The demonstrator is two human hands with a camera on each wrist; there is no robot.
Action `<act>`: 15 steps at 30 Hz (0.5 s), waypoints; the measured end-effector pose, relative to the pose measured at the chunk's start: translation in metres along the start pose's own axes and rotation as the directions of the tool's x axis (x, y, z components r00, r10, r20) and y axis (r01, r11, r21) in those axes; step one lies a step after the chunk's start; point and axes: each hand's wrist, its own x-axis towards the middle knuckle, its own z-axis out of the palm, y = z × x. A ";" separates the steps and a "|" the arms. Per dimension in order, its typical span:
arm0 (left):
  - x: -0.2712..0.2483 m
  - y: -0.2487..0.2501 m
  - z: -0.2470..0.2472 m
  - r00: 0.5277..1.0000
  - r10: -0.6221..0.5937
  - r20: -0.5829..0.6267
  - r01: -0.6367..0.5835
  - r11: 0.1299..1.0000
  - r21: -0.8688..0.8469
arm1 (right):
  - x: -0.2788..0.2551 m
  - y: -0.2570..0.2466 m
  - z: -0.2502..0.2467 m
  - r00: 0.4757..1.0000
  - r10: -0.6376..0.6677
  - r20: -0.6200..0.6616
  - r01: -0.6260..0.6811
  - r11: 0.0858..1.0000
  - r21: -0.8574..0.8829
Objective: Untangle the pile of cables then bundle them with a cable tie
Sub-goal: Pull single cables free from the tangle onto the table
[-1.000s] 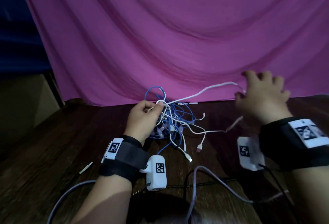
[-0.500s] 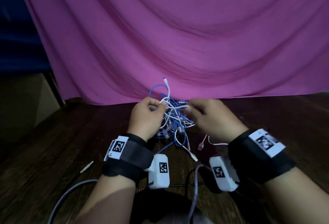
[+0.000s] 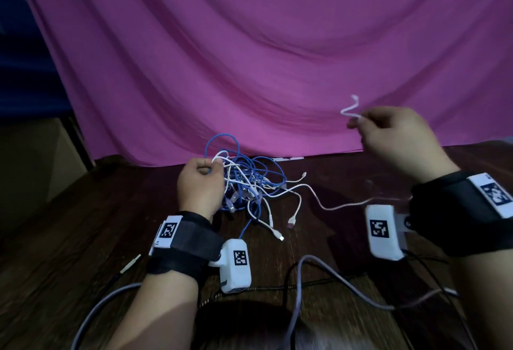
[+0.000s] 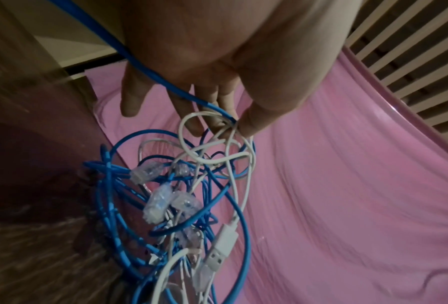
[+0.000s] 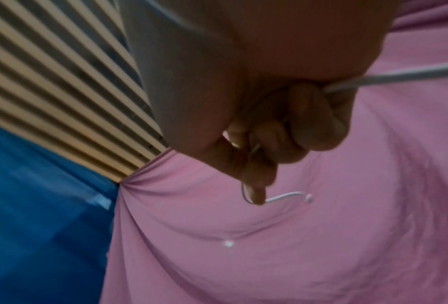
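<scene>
The chief risk sits at the left hand [image 3: 200, 187]: its fingers [image 4: 254, 121] are curled and pinch several strands at once, a white loop and a blue cable [image 4: 166, 84] that crosses the palm. If that grasp traps the very strand being drawn out, the pull would likely cinch a knot tighter rather than free it. If the grasp is too light, the whole pile of cables [image 3: 249, 183] may drag across the worktop [image 3: 83, 238] towards the right. The clear plugs [image 4: 158, 201] hanging just below those fingers could also snag in the loops.

The pile lies directly beyond and below the left fingers, touching them, its upper loops passing through the pinch.

Further right, a white cable [image 3: 327, 205] runs from the pile across the worktop and up to the right hand [image 3: 394, 138], which is raised well apart from the pile. Its fingers [image 5: 311, 119] are clenched round that cable; the free end curls out just past the fingertips, and the long run leaves the fist on the other side. A hard tug here could whip that end or jerk the pile.
</scene>
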 end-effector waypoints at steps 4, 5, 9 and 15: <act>0.000 0.002 0.000 0.997 -0.047 0.066 0.052 0.995 -0.084 | -0.003 0.012 0.024 0.978 0.088 0.187 -0.035 0.962 -0.270; 0.001 0.003 0.000 0.995 -0.059 0.082 0.067 0.993 -0.101 | -0.005 0.015 0.030 0.968 0.110 0.225 -0.041 0.956 -0.290; -0.002 0.006 0.000 0.994 -0.061 0.093 0.075 0.986 -0.151 | -0.019 0.019 0.058 0.955 0.144 0.261 0.007 0.864 -0.504; -0.012 0.018 0.003 0.955 -0.011 0.295 0.095 0.957 -0.273 | -0.035 0.011 0.096 0.820 -0.177 0.545 0.208 0.978 0.004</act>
